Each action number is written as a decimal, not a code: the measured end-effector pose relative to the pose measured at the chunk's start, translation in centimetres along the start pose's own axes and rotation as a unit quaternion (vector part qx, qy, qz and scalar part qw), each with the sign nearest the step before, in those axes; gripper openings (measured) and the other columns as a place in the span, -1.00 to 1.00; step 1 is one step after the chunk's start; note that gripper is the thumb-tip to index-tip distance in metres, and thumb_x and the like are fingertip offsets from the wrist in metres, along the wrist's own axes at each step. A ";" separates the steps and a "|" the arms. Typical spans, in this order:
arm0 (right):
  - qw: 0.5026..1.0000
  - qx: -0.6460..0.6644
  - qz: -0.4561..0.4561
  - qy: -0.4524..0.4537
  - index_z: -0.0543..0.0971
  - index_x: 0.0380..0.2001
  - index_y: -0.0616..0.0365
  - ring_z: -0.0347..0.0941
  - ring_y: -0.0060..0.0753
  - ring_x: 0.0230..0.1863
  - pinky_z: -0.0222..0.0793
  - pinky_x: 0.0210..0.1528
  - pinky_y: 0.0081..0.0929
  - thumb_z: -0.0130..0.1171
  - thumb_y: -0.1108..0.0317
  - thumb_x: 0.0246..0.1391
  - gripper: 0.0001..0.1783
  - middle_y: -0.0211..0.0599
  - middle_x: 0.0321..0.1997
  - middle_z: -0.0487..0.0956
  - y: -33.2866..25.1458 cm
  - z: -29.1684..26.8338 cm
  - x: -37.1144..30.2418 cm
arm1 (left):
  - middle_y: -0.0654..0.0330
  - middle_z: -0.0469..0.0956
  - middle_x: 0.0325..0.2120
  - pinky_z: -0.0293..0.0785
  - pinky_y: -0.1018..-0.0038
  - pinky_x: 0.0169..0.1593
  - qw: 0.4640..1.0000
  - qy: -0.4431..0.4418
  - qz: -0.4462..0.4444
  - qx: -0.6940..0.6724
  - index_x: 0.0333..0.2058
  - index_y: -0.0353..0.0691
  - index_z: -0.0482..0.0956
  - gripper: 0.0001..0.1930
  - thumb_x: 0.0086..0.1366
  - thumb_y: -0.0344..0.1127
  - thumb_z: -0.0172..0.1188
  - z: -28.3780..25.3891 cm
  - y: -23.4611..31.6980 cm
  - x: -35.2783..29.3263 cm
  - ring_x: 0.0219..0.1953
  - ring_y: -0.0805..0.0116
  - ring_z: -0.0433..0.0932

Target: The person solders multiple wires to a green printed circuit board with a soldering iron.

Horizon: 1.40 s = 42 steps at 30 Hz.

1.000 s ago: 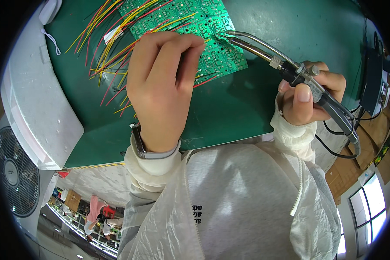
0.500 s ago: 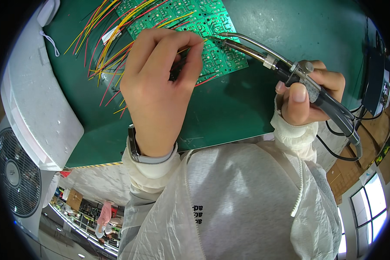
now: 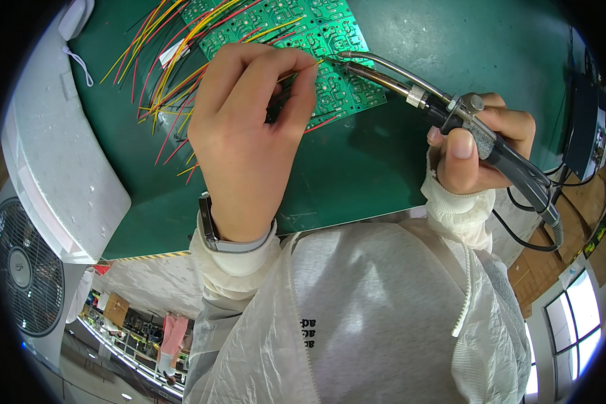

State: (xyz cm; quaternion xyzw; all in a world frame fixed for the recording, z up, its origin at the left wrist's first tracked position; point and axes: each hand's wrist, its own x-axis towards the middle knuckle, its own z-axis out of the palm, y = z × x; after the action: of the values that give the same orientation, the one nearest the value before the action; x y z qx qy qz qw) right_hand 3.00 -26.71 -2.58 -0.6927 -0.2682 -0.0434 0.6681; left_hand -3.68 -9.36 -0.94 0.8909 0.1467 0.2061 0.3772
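A green circuit board panel [image 3: 347,94] lies on the green mat, with red, yellow and black wires [image 3: 156,101] fanning out over its left side. Over the board, my left hand [image 3: 252,108] pinches a yellow wire [image 3: 321,62] between thumb and forefinger, its end at the board. My right hand [image 3: 481,145] is closed round a soldering iron [image 3: 444,108] with a curved metal solder feed tube [image 3: 384,60] clamped along it. The iron's tip and the tube's end meet close to the wire's end. My left palm hides part of the board.
A white foam box [image 3: 67,161] stands along the left of the green mat [image 3: 357,172]. A fan [image 3: 30,269] is beyond it at lower left. The iron's black cable [image 3: 525,244] loops down at the right, near a dark box [image 3: 582,128]. A person in pink [image 3: 173,337] is far off.
My right hand and the iron have shifted very slightly left. My left hand keeps its pinch on the wire almost unmoved. The distant person in pink has changed position.
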 end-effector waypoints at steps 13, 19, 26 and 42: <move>0.999 -0.020 -0.041 -0.026 0.29 -0.41 0.32 0.29 -0.65 -0.69 0.20 -0.64 -0.77 0.25 0.37 -0.25 -0.61 -0.21 -0.63 0.43 -0.1 -0.1 -0.1 | 0.27 0.45 -0.54 0.32 0.67 -0.50 1.000 0.000 0.003 0.001 -0.50 -0.31 0.52 -0.87 -0.10 -0.61 0.20 0.1 0.1 0.0 -0.58 0.54 0.40; 0.998 -0.028 -0.045 -0.035 0.29 -0.40 0.32 0.30 -0.66 -0.69 0.20 -0.64 -0.78 0.24 0.36 -0.24 -0.61 -0.20 -0.62 0.44 -0.4 0.2 0.0 | 0.26 0.45 -0.54 0.33 0.67 -0.50 1.000 0.003 0.014 0.001 -0.50 -0.31 0.52 -0.87 -0.10 -0.61 0.20 0.1 -0.1 0.0 -0.57 0.53 0.41; 0.997 0.042 -0.055 0.022 0.24 -0.34 0.27 0.32 -0.61 -0.70 0.26 -0.65 -0.74 0.20 0.32 -0.17 -0.60 -0.18 -0.61 0.41 -0.3 -0.9 0.2 | 0.25 0.45 -0.54 0.35 0.66 -0.49 1.000 0.001 0.006 0.002 -0.50 -0.32 0.52 -0.88 -0.09 -0.61 0.20 0.1 0.7 0.1 -0.55 0.52 0.43; 0.990 0.021 -0.017 0.139 0.27 -0.20 0.30 0.37 -0.55 -0.57 0.34 -0.50 -0.69 0.17 0.50 -0.12 -0.59 -0.20 -0.51 0.44 0.5 0.7 1.7 | 0.08 0.35 -0.13 0.23 0.34 -0.04 0.987 -0.020 0.048 0.155 -0.03 -0.26 0.27 -0.30 -0.19 -0.25 0.35 -0.6 0.6 -1.5 -0.10 0.12 0.32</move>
State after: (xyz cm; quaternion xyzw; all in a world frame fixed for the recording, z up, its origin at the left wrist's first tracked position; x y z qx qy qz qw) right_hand 4.46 -25.51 -2.38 -0.6610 -0.1853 -0.1450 0.7125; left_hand -5.23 -10.06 -0.48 0.9484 0.1266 0.1811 0.2272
